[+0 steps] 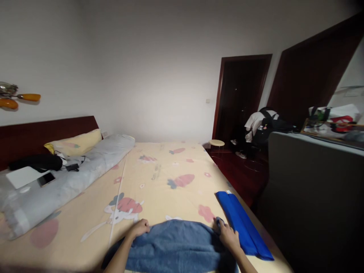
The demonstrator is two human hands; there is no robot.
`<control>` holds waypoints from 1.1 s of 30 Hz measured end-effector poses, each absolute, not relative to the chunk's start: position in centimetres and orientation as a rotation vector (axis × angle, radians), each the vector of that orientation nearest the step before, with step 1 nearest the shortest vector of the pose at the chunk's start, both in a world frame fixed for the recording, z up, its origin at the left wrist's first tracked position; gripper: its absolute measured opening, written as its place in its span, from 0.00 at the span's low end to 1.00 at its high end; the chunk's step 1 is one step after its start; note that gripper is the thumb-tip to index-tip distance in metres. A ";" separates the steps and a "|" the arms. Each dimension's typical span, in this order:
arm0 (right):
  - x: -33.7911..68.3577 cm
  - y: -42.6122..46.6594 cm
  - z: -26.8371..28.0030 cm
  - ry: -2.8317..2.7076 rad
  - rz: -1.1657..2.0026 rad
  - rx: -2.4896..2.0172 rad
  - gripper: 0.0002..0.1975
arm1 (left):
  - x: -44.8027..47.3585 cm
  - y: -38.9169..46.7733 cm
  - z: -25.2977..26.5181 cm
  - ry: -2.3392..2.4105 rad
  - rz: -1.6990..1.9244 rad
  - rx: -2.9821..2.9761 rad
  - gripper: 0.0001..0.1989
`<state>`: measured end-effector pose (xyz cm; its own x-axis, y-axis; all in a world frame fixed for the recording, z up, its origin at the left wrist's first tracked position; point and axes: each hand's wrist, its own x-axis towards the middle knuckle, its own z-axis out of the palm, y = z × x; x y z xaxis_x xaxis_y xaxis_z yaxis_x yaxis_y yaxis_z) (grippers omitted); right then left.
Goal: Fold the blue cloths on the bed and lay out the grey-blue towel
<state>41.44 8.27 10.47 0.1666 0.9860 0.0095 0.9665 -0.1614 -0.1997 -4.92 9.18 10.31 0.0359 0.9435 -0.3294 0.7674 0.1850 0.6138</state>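
Note:
A piece of blue, denim-looking cloth [179,244] lies spread across the near side of the bed [159,204], its lower part cut off by the frame. My left hand [141,228] is closed on its upper left edge. At the upper right, my right hand [228,235] grips a bunched bit of the same cloth between thumb and fingers. Whether the cloth is a garment, I cannot tell. Just right of my right hand lies a folded bright blue item [244,225], lengthwise along the bed's right edge.
Left, a rolled grey quilt [93,174] carries a phone [46,179], a white laptop-like slab [25,177] and cables, beside a yellow pillow [76,143]. A dark panel [313,197] stands right. Beyond are a round stool [216,143] and a bent-over person [257,123].

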 end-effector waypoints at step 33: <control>49.3 12.8 22.1 -1.304 0.864 -1.355 0.26 | -19.1 9.4 23.9 2.301 0.798 1.818 0.05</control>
